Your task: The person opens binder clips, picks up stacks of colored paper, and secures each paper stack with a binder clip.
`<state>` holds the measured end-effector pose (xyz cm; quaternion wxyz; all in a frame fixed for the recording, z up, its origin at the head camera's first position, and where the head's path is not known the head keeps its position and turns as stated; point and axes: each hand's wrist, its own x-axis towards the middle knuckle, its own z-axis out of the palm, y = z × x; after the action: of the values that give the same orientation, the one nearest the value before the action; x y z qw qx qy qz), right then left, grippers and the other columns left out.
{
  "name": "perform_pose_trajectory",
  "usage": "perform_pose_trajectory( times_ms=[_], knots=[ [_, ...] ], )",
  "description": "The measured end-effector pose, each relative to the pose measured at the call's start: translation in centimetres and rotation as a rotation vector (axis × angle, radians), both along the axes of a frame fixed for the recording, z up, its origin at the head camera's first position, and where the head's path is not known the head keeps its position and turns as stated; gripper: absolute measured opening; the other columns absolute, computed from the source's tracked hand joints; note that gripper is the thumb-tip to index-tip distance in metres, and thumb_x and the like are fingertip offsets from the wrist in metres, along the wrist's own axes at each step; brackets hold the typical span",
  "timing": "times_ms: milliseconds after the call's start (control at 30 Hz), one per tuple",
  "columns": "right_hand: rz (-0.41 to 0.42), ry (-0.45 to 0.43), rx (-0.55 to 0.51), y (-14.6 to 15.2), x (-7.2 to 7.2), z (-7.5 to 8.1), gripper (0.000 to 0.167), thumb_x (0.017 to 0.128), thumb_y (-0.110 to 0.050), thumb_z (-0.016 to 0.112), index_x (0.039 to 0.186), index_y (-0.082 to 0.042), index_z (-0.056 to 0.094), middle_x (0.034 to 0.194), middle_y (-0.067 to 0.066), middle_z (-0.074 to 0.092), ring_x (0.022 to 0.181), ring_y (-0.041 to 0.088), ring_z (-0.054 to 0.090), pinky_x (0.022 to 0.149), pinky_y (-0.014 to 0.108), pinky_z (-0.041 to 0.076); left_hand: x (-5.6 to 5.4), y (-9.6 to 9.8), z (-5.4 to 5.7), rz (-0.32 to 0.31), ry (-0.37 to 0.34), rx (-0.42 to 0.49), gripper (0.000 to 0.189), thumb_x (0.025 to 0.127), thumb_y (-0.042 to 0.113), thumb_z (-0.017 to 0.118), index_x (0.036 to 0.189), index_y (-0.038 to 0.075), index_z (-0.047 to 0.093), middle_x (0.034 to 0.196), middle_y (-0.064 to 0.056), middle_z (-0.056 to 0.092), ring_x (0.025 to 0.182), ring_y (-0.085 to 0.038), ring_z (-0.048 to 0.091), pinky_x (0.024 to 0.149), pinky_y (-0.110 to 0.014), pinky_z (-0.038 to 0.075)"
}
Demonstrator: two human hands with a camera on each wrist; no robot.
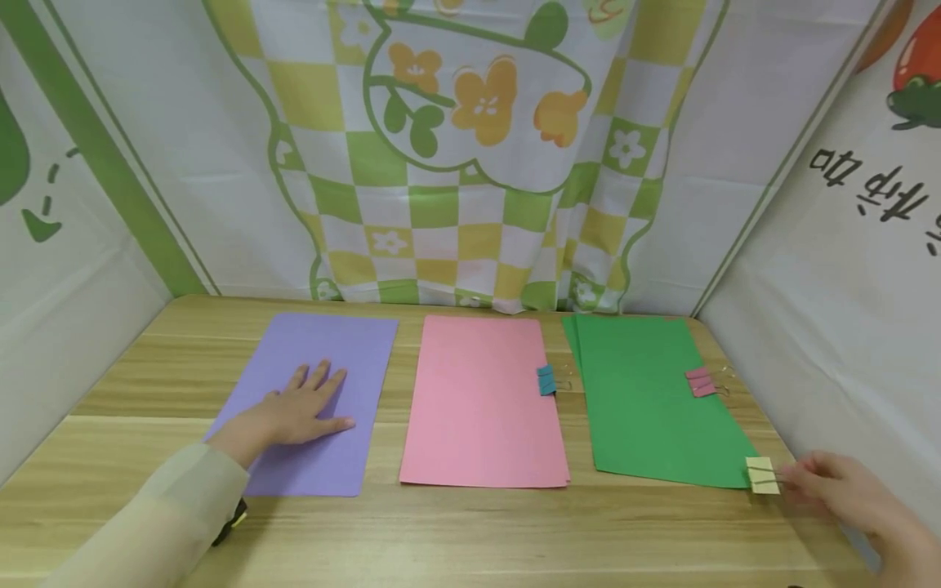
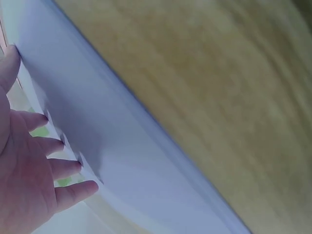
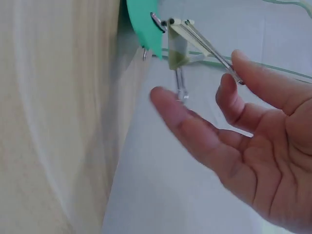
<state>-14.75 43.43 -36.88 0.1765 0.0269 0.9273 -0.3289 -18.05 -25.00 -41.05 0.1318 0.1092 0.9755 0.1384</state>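
My left hand (image 1: 300, 411) rests with spread, straight fingers on a stack of purple paper (image 1: 309, 343). In the left wrist view, the fingertips (image 2: 90, 187) of that hand touch the purple sheet's surface. At the far right, my right hand (image 1: 838, 490) pinches the wire handle of a pale yellow binder clip (image 1: 762, 475) between thumb and finger. The clip is right at the near right corner of the green paper (image 1: 654, 408). A second wire handle hangs below the clip body (image 3: 178, 46), beside another fingertip. A pink binder clip (image 1: 702, 382) grips the green paper's right edge.
Between the two stacks lies pink paper (image 1: 481, 408), with a blue binder clip (image 1: 546, 380) on its right edge. A small black object (image 1: 229, 524) shows beside the left sleeve. A patterned cloth (image 1: 470, 229) hangs behind the wooden table (image 1: 470, 539).
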Motion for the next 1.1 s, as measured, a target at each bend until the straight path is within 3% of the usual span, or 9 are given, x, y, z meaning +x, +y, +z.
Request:
perform_pose_trajectory(
  times_ms=[100, 333, 500, 567, 667, 733, 867, 967, 1100],
  knots=[
    [-0.047, 0.042, -0.029, -0.4, -0.3, 0.5, 0.031, 0.104, -0.023, 0.052, 0.1, 0.007, 0.057, 0.092, -0.008, 0.072, 0.079, -0.007, 0.064, 0.07, 0.019, 0.054, 0.0, -0.4, 0.0, 0.001, 0.022, -0.01, 0.089, 0.096, 0.057, 0.055, 0.154, -0.003, 0.025, 0.159, -0.035, 0.012, 0.141, -0.065, 0.007, 0.097, -0.087, 0.02],
    [-0.076, 0.077, -0.025, -1.0, -1.0, 1.5, 0.075, 0.103, -0.04, 0.052, 0.145, 0.018, 0.03, 0.107, 0.003, 0.076, 0.085, -0.017, 0.056, 0.07, 0.01, 0.045, -0.3, -1.7, 0.2, 0.072, 0.082, -0.076, 0.086, 0.096, 0.051, 0.058, 0.15, -0.009, 0.029, 0.154, -0.041, 0.019, 0.134, -0.071, 0.015, 0.093, -0.085, 0.029],
    [-0.082, 0.13, 0.064, -1.6, -1.2, 1.7, 0.08, 0.099, -0.053, 0.052, 0.148, 0.008, 0.037, 0.142, 0.027, 0.052, 0.122, 0.029, 0.055, 0.097, 0.046, 0.045, -0.5, -2.6, 0.5, 0.158, 0.091, -0.09, 0.083, 0.097, 0.043, 0.058, 0.147, -0.016, 0.028, 0.146, -0.049, 0.023, 0.127, -0.075, 0.022, 0.1, -0.081, 0.027],
    [-0.102, 0.135, 0.035, -2.0, -1.3, 1.6, 0.081, 0.098, -0.055, 0.054, 0.149, 0.005, 0.038, 0.141, 0.016, 0.057, 0.125, 0.029, 0.051, 0.1, 0.054, 0.041, -0.6, -2.9, 0.6, 0.185, 0.093, -0.092, 0.083, 0.097, 0.041, 0.059, 0.144, -0.02, 0.027, 0.143, -0.051, 0.025, 0.127, -0.074, 0.025, 0.104, -0.078, 0.026],
    [-0.12, 0.136, -0.067, -2.5, -1.4, 1.5, 0.08, 0.098, -0.051, 0.057, 0.15, 0.005, 0.034, 0.116, -0.018, 0.067, 0.105, -0.008, 0.054, 0.093, 0.025, 0.046, -0.5, -3.2, 0.7, 0.221, 0.089, -0.085, 0.084, 0.096, 0.039, 0.059, 0.142, -0.024, 0.026, 0.139, -0.053, 0.028, 0.128, -0.07, 0.029, 0.107, -0.075, 0.025],
    [-0.126, 0.149, -0.162, -2.9, -1.6, 1.5, 0.078, 0.099, -0.043, 0.059, 0.149, 0.009, 0.031, 0.102, -0.034, 0.063, 0.094, -0.021, 0.05, 0.081, 0.011, 0.046, -0.5, -3.5, 0.8, 0.245, 0.084, -0.081, 0.085, 0.095, 0.039, 0.06, 0.141, -0.024, 0.026, 0.139, -0.053, 0.029, 0.127, -0.07, 0.03, 0.106, -0.075, 0.027],
    [-0.135, 0.181, -0.454, -3.5, -1.9, 1.3, 0.052, 0.1, -0.019, 0.061, 0.139, 0.008, 0.04, 0.096, -0.024, 0.07, 0.089, -0.005, 0.068, 0.076, 0.01, 0.053, -0.6, -4.0, 1.0, 0.28, 0.093, -0.088, 0.087, 0.091, 0.041, 0.065, 0.138, -0.024, 0.032, 0.134, -0.053, 0.033, 0.12, -0.072, 0.035, 0.1, -0.075, 0.034],
    [-0.15, 0.196, -0.572, -3.8, -2.3, 1.3, 0.037, 0.098, -0.011, 0.062, 0.129, 0.001, 0.047, 0.095, -0.021, 0.071, 0.086, 0.001, 0.072, 0.076, 0.012, 0.055, -0.8, -4.3, 1.4, 0.305, 0.094, -0.087, 0.084, 0.089, 0.042, 0.068, 0.128, -0.027, 0.039, 0.125, -0.053, 0.041, 0.113, -0.07, 0.043, 0.095, -0.072, 0.04],
    [-0.144, 0.249, -0.474, -4.7, -2.7, 1.5, 0.034, 0.098, -0.015, 0.064, 0.127, -0.006, 0.048, 0.094, -0.027, 0.068, 0.086, -0.003, 0.069, 0.075, 0.011, 0.054, -1.1, -4.7, 2.0, 0.34, 0.077, -0.081, 0.077, 0.088, 0.044, 0.068, 0.111, -0.027, 0.049, 0.11, -0.048, 0.053, 0.102, -0.061, 0.054, 0.088, -0.065, 0.047]
  ],
)
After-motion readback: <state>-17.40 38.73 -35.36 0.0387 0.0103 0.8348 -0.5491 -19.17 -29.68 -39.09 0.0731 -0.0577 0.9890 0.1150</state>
